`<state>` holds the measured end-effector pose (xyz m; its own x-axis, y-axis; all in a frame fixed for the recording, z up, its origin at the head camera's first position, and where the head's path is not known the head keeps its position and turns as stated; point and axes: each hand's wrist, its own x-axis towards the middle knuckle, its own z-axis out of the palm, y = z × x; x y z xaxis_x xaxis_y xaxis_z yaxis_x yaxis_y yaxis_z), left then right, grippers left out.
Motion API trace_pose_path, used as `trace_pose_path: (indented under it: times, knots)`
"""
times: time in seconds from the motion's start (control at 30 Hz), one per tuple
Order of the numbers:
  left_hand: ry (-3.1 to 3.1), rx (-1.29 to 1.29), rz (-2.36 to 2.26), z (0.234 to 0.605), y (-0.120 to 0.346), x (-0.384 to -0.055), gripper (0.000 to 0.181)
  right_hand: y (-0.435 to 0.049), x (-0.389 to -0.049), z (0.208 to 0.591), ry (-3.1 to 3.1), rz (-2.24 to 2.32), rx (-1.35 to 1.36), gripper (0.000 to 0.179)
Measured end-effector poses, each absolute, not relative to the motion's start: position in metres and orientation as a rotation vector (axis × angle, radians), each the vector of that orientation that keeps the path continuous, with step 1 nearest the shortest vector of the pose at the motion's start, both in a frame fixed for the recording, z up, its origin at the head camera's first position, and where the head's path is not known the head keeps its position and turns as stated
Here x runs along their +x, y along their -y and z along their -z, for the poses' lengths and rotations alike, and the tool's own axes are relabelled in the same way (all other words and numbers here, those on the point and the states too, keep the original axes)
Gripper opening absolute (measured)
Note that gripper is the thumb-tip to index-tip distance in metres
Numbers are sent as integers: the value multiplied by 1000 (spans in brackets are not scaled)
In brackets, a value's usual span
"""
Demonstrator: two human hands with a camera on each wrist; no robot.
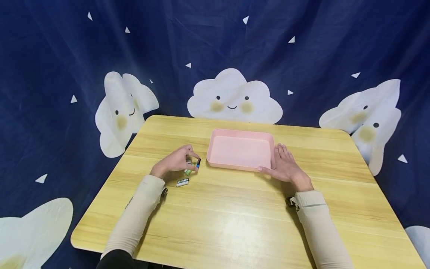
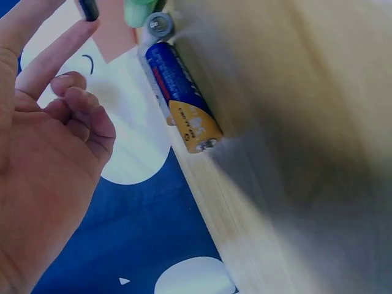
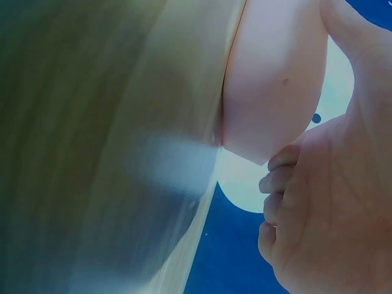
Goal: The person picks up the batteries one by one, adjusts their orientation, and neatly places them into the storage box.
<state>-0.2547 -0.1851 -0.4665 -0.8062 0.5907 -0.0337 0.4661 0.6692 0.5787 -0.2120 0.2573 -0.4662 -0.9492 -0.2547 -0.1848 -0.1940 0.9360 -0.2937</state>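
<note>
My left hand [image 1: 174, 160] pinches a small dark battery [image 1: 198, 163] with a blue band between thumb and index finger, left of the pink tray [image 1: 242, 167]. Under that hand lie a green battery [image 1: 188, 172] and a partly hidden whitish one. A white battery with dark print [image 1: 183, 182] lies closer to the table's front. From the left wrist, a blue-and-yellow battery [image 2: 185, 98] shows on the tabletop, the green one [image 2: 139, 11] beyond it. My right hand [image 1: 283, 164] rests against the tray's right side, fingers straight, thumb at the front rim.
The wooden table [image 1: 215, 216] has rounded corners and fills the space before me. Behind it hangs a dark blue curtain [image 1: 215, 41] printed with white clouds and triangles. Nothing shows inside the shallow tray.
</note>
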Motion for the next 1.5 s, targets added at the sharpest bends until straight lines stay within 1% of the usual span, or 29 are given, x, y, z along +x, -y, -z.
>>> trace_pose_path:
  times: [0.13,0.67,1.07,1.5]
  knots:
    - [-2668,861,-948,464,185,-261,46,-257,-212,466,-2876,415,-336,125]
    - [-2610,748,-1293,455,172,-280,49,-258,-212,469,-2881,402,-351,125]
    - [-2623,699,-1345,447,161,-298,52,-258,-212,468,-2874,402,-342,125]
    - [-2666,676,-1191,441,142,-311,49,-258,-212,467,-2868,429,-346,126]
